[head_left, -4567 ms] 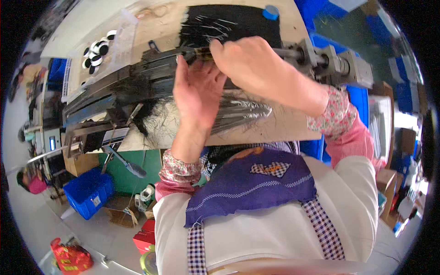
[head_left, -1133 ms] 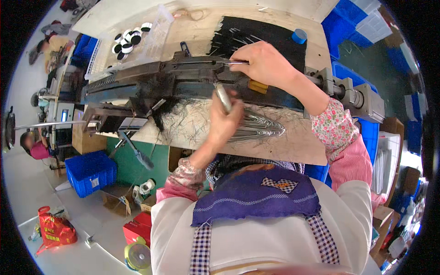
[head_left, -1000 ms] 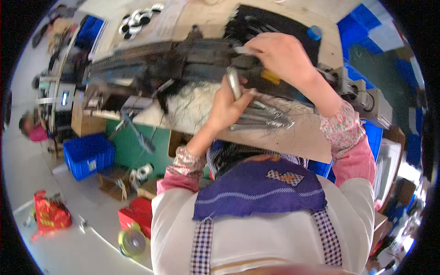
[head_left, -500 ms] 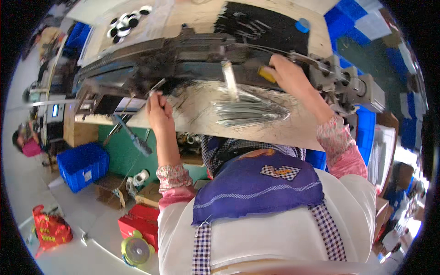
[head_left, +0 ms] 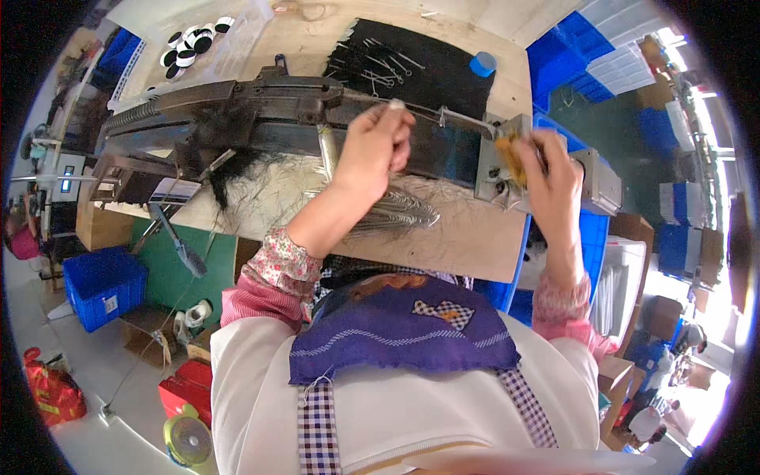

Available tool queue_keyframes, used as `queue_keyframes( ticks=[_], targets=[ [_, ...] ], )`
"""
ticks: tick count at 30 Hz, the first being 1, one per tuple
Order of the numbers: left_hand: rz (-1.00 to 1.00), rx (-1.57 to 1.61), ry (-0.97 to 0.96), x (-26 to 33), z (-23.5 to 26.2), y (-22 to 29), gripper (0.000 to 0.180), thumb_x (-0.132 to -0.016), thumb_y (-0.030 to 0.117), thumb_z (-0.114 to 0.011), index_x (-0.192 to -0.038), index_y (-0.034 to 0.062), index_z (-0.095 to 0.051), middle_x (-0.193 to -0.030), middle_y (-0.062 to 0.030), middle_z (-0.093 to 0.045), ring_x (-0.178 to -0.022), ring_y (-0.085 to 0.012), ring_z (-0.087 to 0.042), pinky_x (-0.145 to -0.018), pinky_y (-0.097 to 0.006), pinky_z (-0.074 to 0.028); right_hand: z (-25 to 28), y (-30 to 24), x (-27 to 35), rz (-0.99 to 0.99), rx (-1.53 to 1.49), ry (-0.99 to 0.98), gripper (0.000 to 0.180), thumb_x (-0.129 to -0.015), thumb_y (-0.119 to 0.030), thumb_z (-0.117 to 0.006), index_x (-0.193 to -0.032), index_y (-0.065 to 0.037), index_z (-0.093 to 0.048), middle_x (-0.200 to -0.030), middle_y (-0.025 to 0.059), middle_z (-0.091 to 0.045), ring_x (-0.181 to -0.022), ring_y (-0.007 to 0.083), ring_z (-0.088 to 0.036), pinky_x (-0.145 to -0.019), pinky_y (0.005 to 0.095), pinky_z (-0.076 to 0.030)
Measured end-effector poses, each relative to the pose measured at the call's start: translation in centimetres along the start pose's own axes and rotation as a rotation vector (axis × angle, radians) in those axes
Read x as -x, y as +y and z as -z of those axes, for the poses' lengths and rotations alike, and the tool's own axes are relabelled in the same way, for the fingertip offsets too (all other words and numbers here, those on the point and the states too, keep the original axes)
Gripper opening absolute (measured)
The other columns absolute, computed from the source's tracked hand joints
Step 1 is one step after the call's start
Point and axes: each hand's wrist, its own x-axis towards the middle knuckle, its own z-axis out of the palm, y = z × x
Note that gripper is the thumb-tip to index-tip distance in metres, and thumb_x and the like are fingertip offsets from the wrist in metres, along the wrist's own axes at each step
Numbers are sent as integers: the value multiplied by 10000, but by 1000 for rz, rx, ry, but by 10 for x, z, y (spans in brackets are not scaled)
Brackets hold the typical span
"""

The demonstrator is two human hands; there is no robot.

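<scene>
My left hand point(head_left: 370, 154) is closed over the middle of a long dark machine point(head_left: 273, 119). A small pale spot shows at its fingertips, too small to make out. My right hand point(head_left: 554, 178) is at the machine's right end, its fingers curled around a yellow piece point(head_left: 511, 161) whose kind I cannot tell. That piece is in front of a grey metal block with a thin rod point(head_left: 467, 120) running to it. Below my left wrist, a bundle of thin bent metal wires point(head_left: 400, 210) rests on the wooden bench point(head_left: 443, 249).
Behind the machine, several wire pieces point(head_left: 380, 67) lie on a black cloth point(head_left: 451, 87), beside a blue cap point(head_left: 482, 64). Black-and-white round pieces point(head_left: 188, 49) sit in a clear tray at the back left. Dark bristles point(head_left: 229, 178) litter the bench. Blue crates point(head_left: 107, 289) stand around it.
My left hand has moved right, from the machine's left part to its middle. My right hand has carried the yellow piece right to the end block. The whole view has shifted.
</scene>
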Motion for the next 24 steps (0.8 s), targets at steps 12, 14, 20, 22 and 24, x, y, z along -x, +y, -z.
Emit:
queue_keyframes(
  ticks=[12,14,20,22,24],
  targets=[
    [-97,-46,-20,-6,-9,-24,221,-975,226,-482,-858,42,-517,-588,43,-355,-445,-63,-300,-399,-235,-212,-55,1,-89,317,-29,38,162,-872,-151,-583,-1012,-70,-584,-822,195,-629,-783,384,-617,-630,430,-497],
    [-236,-21,103,-8,3,-19,224,-982,228,-470,-864,45,-522,-586,36,-360,-446,-69,-310,-410,-233,-238,-55,15,-92,240,-10,-47,205,-855,-110,-570,-1051,-61,-604,-861,205,-635,-857,387,-612,-727,435,-489],
    [-163,19,87,-1,9,-6,235,-985,226,-465,-844,50,-532,-566,39,-350,-445,-70,-303,-407,-237,-222,-108,-20,-105,311,-204,-560,194,-819,-64,-570,-986,-4,-649,-816,199,-648,-738,315,-641,-688,401,-490],
    [-121,54,108,4,7,-6,238,-980,235,-477,-840,52,-536,-555,37,-362,-439,-66,-297,-406,-237,-216,-100,-23,-101,221,-254,-607,204,-827,-65,-571,-1003,11,-642,-781,177,-641,-694,264,-629,-659,374,-486],
    [-136,72,130,5,6,-4,236,-979,236,-480,-841,53,-539,-549,36,-363,-434,-65,-289,-404,-236,-213,-95,-20,-100,95,-367,-654,228,-864,-70,-571,-1049,53,-623,-717,99,-627,-618,135,-582,-585,287,-474]
  ],
)
